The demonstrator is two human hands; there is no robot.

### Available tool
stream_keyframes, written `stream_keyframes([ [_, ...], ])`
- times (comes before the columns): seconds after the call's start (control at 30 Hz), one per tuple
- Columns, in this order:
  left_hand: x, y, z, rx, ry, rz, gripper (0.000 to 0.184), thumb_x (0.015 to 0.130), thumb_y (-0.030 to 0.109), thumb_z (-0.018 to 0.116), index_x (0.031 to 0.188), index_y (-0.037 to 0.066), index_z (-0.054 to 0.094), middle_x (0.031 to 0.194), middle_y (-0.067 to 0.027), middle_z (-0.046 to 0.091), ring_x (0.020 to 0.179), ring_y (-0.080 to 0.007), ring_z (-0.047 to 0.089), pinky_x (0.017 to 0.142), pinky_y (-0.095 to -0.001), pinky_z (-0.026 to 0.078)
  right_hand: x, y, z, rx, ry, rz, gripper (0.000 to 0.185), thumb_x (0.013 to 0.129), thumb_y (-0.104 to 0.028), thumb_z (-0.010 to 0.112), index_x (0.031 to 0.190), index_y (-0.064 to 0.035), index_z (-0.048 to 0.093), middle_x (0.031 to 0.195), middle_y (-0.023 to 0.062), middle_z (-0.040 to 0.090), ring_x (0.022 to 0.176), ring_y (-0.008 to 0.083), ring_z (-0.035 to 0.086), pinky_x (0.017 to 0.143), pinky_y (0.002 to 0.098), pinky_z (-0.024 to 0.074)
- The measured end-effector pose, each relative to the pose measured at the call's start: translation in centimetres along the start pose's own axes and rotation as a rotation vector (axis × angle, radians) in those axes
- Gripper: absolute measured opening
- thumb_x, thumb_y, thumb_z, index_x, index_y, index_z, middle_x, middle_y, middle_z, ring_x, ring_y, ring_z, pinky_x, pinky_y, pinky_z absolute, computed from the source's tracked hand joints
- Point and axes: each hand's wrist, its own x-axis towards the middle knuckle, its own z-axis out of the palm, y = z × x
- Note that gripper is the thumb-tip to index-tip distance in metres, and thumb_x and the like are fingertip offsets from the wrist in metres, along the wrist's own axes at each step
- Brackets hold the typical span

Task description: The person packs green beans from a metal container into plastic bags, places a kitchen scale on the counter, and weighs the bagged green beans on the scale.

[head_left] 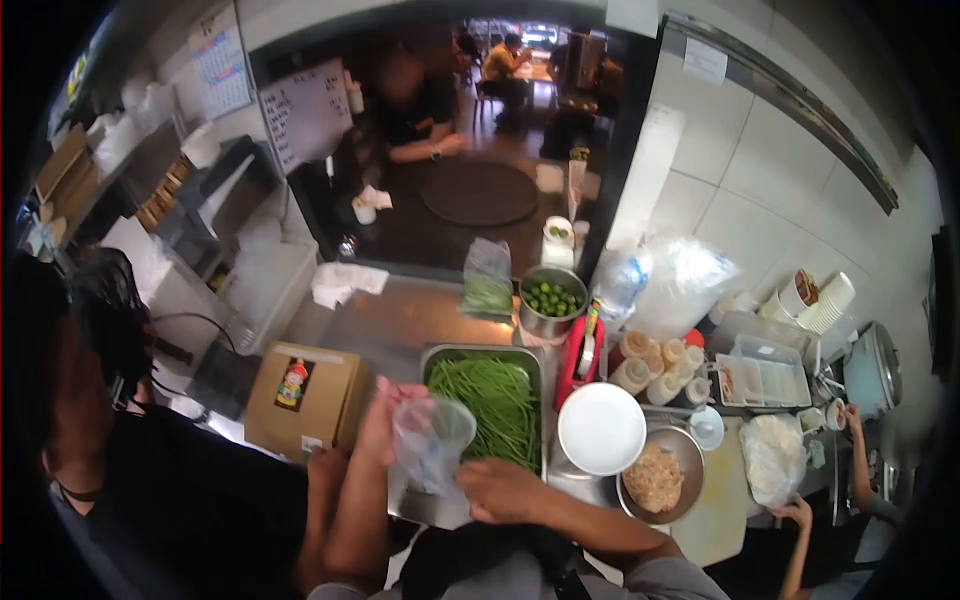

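A clear plastic bag [432,445] hangs between my two hands at the front edge of the steel counter. My left hand [385,420] pinches the bag's upper left side. My right hand [495,490] is closed at the bag's lower right, its fingertips partly hidden. Just beyond my hands is a steel tray [543,400] of long green beans [485,400]. A brown cardboard box [335,395] with a cartoon label stands left of my left hand.
A pot of green limes [553,298], a red tape dispenser [578,365], white plates [601,428], sauce bottles [640,365] and a bowl of minced meat [655,478] stand around the tray. A person in black is close at left; another person's hands [797,512] work at right.
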Motion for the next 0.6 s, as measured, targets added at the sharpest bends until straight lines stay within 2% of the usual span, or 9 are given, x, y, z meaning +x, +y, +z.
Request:
stream_keyframes([
  [0.07,-0.6,0.6,-0.3,0.248,-0.005,-0.058,0.044,0.092,0.043,0.052,0.104,0.002,0.060,0.082,-0.0095,0.066,0.063,-0.0146,0.061,0.057,-0.0250,0.050,-0.7,-0.6,0.6,-0.017,0.000,-0.006,0.016,0.068,-0.018,0.059,0.067,-0.0029,0.059,0.106,0.0116,0.056,0.101,0.0268,0.054,0.080,0.0382,0.0450],
  [0.1,-0.7,0.6,0.1,0.457,0.005,-0.035,0.025,0.088,0.023,0.062,0.100,0.002,0.060,0.078,-0.0056,0.064,0.060,-0.0105,0.058,0.054,-0.0225,0.047,-0.6,-0.3,0.3,-0.022,0.017,-0.018,0.016,0.068,-0.018,0.059,0.067,-0.0029,0.059,0.106,0.0116,0.056,0.101,0.0268,0.054,0.080,0.0382,0.0450],
  [0.2,-1.1,-0.9,1.3,0.549,0.023,-0.075,0.019,0.083,0.010,0.066,0.099,0.002,0.060,0.076,-0.0012,0.061,0.058,-0.0074,0.053,0.053,-0.0209,0.044,-1.5,-0.3,0.4,-0.143,0.000,0.011,0.017,0.075,-0.022,0.061,0.079,-0.0049,0.064,0.102,0.0104,0.056,0.106,0.0257,0.051,0.085,0.0362,0.0416],
  [0.23,-1.2,-1.3,1.5,0.430,0.015,-0.026,0.019,0.081,0.006,0.067,0.098,0.001,0.059,0.078,0.0005,0.060,0.062,-0.0060,0.052,0.057,-0.0203,0.044,-1.8,-0.2,0.2,-0.108,0.151,0.110,0.020,0.079,-0.026,0.061,0.083,-0.0063,0.065,0.105,0.0104,0.057,0.107,0.0255,0.051,0.086,0.0371,0.0415],
  [0.27,-1.4,-1.5,2.1,0.434,0.019,-0.039,0.019,0.081,0.006,0.067,0.098,0.001,0.059,0.078,0.0005,0.060,0.062,-0.0060,0.052,0.057,-0.0203,0.044,-1.8,-0.1,0.1,-0.071,0.298,0.211,0.023,0.083,-0.030,0.060,0.086,-0.0077,0.066,0.109,0.0104,0.058,0.108,0.0253,0.052,0.087,0.0381,0.0414],
  [0.3,-1.6,-1.3,3.2,0.466,0.114,0.153,0.018,0.082,0.005,0.067,0.097,0.001,0.059,0.079,0.0004,0.060,0.065,-0.0058,0.053,0.060,-0.0201,0.044,-1.7,0.1,-0.3,0.046,0.383,0.298,0.030,0.087,-0.038,0.059,0.092,-0.0084,0.065,0.105,0.0106,0.061,0.098,0.0259,0.058,0.083,0.0371,0.0446],
  [0.37,-2.5,-1.4,5.5,0.502,0.242,0.410,0.014,0.083,0.004,0.066,0.094,0.001,0.058,0.081,0.0002,0.060,0.071,-0.0054,0.053,0.066,-0.0194,0.044,-1.2,-0.6,-0.7,0.528,0.515,0.665,0.031,0.087,-0.034,0.061,0.099,-0.0057,0.062,0.098,0.0111,0.062,0.087,0.0245,0.062,0.077,0.0344,0.0475],
  [0.43,-3.1,-2.3,5.7,0.460,0.158,0.385,0.014,0.081,0.002,0.068,0.089,0.003,0.057,0.080,-0.0007,0.060,0.069,-0.0051,0.054,0.064,-0.0190,0.043,1.3,-0.1,0.6,0.795,0.816,0.628,0.031,0.084,-0.023,0.066,0.103,-0.0003,0.057,0.093,0.0139,0.064,0.085,0.0191,0.063,0.075,0.0299,0.0479],
  [0.6,-4.8,-3.6,5.3,0.411,0.149,0.368,0.016,0.080,0.002,0.069,0.085,0.004,0.055,0.078,-0.0003,0.060,0.067,-0.0045,0.053,0.062,-0.0186,0.042,2.8,1.4,2.6,0.715,0.808,0.647,0.025,0.083,-0.015,0.062,0.102,0.0007,0.058,0.095,0.0155,0.063,0.085,0.0206,0.063,0.075,0.0311,0.0482],
])
